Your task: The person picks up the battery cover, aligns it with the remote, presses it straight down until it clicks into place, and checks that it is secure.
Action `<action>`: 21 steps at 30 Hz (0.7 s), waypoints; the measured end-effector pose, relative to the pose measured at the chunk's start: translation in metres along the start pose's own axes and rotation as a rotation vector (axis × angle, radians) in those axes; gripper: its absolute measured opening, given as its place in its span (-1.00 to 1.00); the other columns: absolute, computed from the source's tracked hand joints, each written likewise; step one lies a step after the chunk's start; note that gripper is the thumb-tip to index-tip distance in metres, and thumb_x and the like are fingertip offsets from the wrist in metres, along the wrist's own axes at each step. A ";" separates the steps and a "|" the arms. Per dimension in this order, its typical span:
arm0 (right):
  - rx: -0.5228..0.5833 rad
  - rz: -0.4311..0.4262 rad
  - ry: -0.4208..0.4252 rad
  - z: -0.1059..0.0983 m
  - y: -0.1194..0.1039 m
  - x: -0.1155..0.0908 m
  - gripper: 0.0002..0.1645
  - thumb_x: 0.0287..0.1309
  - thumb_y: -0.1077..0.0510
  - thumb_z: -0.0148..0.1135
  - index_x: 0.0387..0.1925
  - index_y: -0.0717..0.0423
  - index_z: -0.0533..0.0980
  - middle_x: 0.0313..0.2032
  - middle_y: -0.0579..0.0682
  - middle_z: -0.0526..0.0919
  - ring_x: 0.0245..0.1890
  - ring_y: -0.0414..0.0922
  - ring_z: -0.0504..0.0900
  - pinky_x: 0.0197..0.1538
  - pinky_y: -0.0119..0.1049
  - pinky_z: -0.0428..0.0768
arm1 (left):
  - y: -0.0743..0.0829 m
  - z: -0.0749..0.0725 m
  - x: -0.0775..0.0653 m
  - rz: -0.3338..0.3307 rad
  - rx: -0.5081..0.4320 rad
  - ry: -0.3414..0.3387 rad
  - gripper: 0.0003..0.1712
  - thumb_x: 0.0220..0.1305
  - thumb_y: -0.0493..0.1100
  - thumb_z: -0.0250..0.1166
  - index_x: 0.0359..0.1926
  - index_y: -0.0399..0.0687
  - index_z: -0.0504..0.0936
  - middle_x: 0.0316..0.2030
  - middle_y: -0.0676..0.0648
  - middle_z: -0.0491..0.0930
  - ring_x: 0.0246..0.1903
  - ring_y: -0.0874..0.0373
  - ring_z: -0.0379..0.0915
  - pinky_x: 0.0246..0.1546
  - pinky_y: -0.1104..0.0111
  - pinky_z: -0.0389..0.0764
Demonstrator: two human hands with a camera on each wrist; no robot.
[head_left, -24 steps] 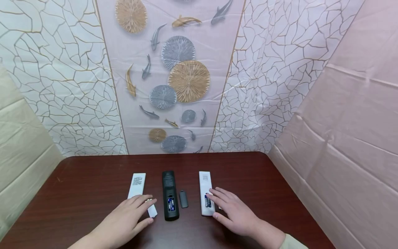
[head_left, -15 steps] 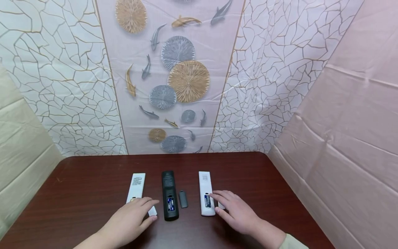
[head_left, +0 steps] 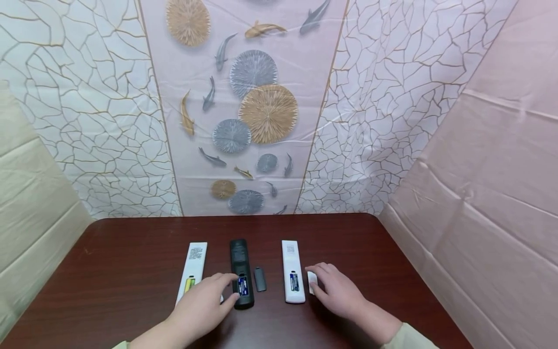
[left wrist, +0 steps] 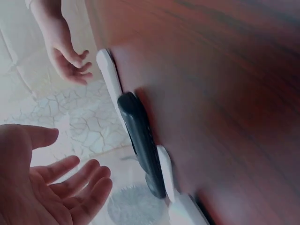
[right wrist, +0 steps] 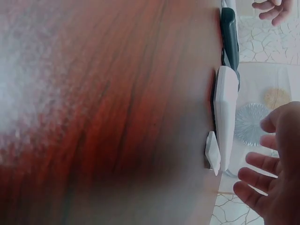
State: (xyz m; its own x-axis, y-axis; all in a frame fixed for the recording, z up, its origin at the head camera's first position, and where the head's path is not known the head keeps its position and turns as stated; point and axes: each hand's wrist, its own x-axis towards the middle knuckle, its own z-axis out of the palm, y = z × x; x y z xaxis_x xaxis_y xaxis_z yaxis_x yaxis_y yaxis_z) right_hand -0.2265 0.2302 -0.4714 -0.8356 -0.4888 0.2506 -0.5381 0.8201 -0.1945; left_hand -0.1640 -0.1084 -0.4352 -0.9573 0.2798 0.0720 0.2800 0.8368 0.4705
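Note:
My left hand (head_left: 202,303) hovers with relaxed fingers, its fingertips overlapping the black remote control (head_left: 238,254). Two blue batteries (head_left: 242,286) sit in that remote's uncovered compartment. Partly behind the left hand lies a white remote control (head_left: 196,257) with a yellow-green battery (head_left: 189,283) showing, and a bit of a white piece (head_left: 221,299) peeks out past the hand. My right hand (head_left: 337,291), fingers loosely bent, is over a small white battery cover (head_left: 312,282); the right wrist view shows it apart from the cover (right wrist: 213,152). Left of it lies another white remote control (head_left: 291,261) with blue batteries (head_left: 294,281).
A dark grey battery cover (head_left: 259,279) lies between the black remote and the right white one. All lie on a dark red-brown wooden table (head_left: 144,242). Patterned cloth (head_left: 268,114) hangs behind the table, and pale cloth walls (head_left: 479,208) flank it.
The left hand has moved right, from the left white remote to the black one, uncovering the yellow-green battery. The right hand has drawn right, off the right white remote, over the white cover.

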 end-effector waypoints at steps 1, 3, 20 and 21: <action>-0.004 0.010 -0.007 0.000 0.000 0.001 -0.59 0.27 0.08 0.27 0.14 -0.01 0.56 0.00 -0.18 0.60 0.03 -0.19 0.52 0.02 -0.15 0.58 | 0.002 0.001 0.002 0.000 -0.008 -0.001 -0.54 0.31 0.07 0.32 0.14 -0.02 0.61 -0.02 -0.03 0.64 -0.10 0.08 0.61 -0.19 0.10 0.64; -0.005 0.029 -0.025 0.001 0.001 0.002 -0.59 0.26 0.09 0.28 0.14 0.01 0.56 0.00 -0.14 0.60 0.04 -0.15 0.52 0.03 -0.12 0.58 | 0.007 0.004 0.006 0.000 -0.027 -0.007 -0.54 0.30 0.08 0.32 0.13 -0.03 0.61 -0.04 -0.05 0.64 -0.14 0.06 0.62 -0.22 0.08 0.64; -0.024 0.161 -0.144 0.004 0.006 0.013 -0.51 0.22 0.05 0.29 0.15 0.14 0.55 -0.02 0.00 0.59 0.03 -0.06 0.53 0.05 -0.07 0.58 | 0.049 0.039 0.042 -0.039 -0.120 -0.038 -0.45 0.24 0.15 0.35 0.17 0.02 0.58 0.03 -0.10 0.64 -0.13 0.06 0.62 -0.25 0.09 0.63; -0.024 0.166 -0.151 0.005 0.005 0.013 -0.51 0.23 0.05 0.29 0.16 0.14 0.54 -0.02 0.01 0.59 0.03 -0.06 0.53 0.05 -0.06 0.58 | 0.051 0.040 0.044 -0.043 -0.126 -0.038 -0.45 0.24 0.14 0.36 0.17 0.01 0.58 0.02 -0.10 0.64 -0.13 0.05 0.62 -0.25 0.08 0.63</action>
State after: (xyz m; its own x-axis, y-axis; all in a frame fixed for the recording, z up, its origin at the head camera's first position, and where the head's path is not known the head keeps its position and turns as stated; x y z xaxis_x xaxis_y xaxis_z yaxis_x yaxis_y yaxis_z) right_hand -0.2405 0.2270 -0.4736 -0.9204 -0.3842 0.0721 -0.3907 0.8989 -0.1982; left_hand -0.1891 -0.0344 -0.4436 -0.9641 0.2650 0.0169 0.2254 0.7831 0.5796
